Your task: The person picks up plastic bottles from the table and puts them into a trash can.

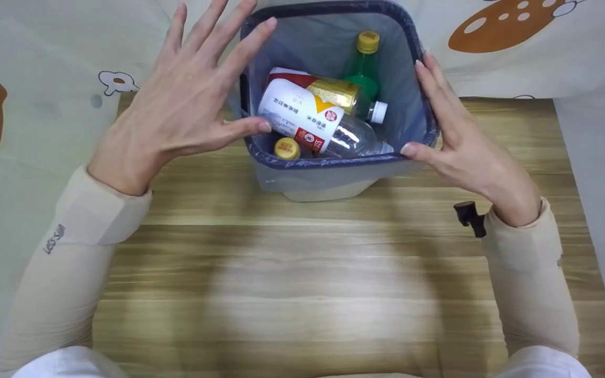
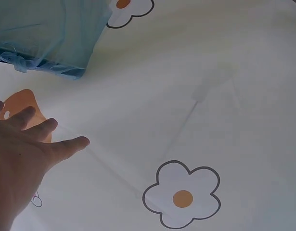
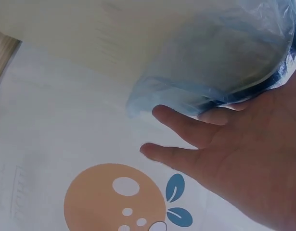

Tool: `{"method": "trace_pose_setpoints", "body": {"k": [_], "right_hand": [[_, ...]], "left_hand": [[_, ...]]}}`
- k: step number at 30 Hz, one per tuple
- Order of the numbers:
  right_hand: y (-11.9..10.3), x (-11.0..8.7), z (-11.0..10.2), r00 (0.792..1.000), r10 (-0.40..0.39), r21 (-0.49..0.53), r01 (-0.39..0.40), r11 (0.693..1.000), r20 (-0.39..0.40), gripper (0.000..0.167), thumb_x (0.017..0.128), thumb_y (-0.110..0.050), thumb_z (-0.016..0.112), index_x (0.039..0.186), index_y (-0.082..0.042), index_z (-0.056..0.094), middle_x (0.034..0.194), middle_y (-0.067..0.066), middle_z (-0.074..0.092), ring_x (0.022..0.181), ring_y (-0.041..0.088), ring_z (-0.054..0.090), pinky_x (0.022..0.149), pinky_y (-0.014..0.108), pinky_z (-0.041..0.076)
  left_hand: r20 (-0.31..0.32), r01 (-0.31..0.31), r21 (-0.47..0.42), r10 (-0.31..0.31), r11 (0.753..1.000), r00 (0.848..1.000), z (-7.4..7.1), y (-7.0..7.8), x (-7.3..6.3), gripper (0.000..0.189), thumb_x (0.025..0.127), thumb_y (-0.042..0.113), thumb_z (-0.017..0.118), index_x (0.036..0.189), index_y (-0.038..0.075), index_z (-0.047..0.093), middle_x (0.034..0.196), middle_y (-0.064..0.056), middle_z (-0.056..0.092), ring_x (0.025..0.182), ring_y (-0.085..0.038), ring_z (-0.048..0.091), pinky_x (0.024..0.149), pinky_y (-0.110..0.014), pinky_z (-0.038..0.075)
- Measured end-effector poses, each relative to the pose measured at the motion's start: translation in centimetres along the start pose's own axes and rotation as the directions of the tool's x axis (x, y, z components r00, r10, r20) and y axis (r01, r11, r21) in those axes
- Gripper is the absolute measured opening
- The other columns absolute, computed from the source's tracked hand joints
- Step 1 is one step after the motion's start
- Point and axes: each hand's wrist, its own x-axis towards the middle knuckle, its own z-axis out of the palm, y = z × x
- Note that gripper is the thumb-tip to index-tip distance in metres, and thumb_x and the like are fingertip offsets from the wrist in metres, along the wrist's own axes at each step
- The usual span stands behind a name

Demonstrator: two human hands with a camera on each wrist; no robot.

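Observation:
In the head view a trash bin point(image 1: 329, 164) with a dark rim and a thin translucent liner stands at the top middle. Inside lie a bottle with a white label point(image 1: 302, 113), a bottle with a gold and red label point(image 1: 334, 93), a green bottle with a yellow cap point(image 1: 368, 44) and another yellow cap point(image 1: 287, 148). My left hand point(image 1: 187, 100) is spread beside the bin's left side, its thumb tip overlapping the rim. My right hand point(image 1: 465, 136) rests against the right rim with fingers extended, its thumb at the front right corner. Neither hand holds a bottle.
A wooden tabletop point(image 1: 302, 273) with light glare stretches in front of the bin. Pale cloth with printed flowers point(image 2: 182, 198) and orange fruit shapes point(image 3: 114, 197) hangs behind and at the sides. A small black clip-like piece point(image 1: 470, 218) sticks out by the right sleeve.

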Motion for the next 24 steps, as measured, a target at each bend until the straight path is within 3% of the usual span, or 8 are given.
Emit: {"method": "trace_pose_setpoints", "body": {"k": [4,12,18,24], "right_hand": [[-0.2,-0.5,-0.1,1.000,-0.011,0.030,0.011,0.999,-0.015,0.098,0.087,-0.073,0.051,0.160,-0.025,0.007,0.166,-0.008,-0.005,0.151,0.013,-0.003,0.121,0.047,0.006],[0.3,-1.9,-0.4,0.989,-0.105,-0.018,0.104,0.994,-0.107,0.102,0.090,-0.074,0.043,0.158,-0.009,0.005,0.167,0.005,-0.005,0.153,0.021,-0.005,0.121,0.039,0.000],[1.1,-2.6,-1.0,0.991,-0.076,-0.105,0.065,0.992,-0.106,0.103,0.090,-0.075,0.041,0.159,-0.007,0.005,0.167,0.006,-0.002,0.152,0.021,-0.002,0.122,0.037,0.000],[1.6,-3.5,-1.3,0.994,-0.008,-0.116,-0.005,0.993,-0.111,0.098,0.090,-0.074,0.044,0.160,-0.017,0.008,0.167,-0.001,0.001,0.152,0.018,0.000,0.121,0.040,-0.004]], "left_hand": [[-0.007,0.022,-0.021,-0.022,1.000,1.000,0.2,-0.1,-0.5,0.102,0.084,0.087,0.020,0.160,0.020,0.015,0.167,-0.006,0.011,0.153,-0.028,0.003,0.119,-0.057,-0.001],[-0.077,0.047,-0.037,-0.050,0.998,0.996,0.6,-0.2,-2.1,0.103,0.083,0.086,0.033,0.160,0.019,0.018,0.166,-0.007,0.015,0.152,-0.031,0.007,0.119,-0.057,-0.001],[-0.113,0.086,-0.052,-0.091,0.995,0.989,1.2,-0.6,-3.6,0.101,0.084,0.087,0.028,0.159,0.020,0.019,0.165,-0.008,0.017,0.152,-0.032,0.010,0.119,-0.058,0.001],[-0.106,0.120,-0.053,-0.125,0.991,0.986,1.7,-0.8,-4.5,0.099,0.085,0.086,0.029,0.160,0.022,0.017,0.166,-0.007,0.015,0.152,-0.032,0.007,0.119,-0.057,0.000]]}}
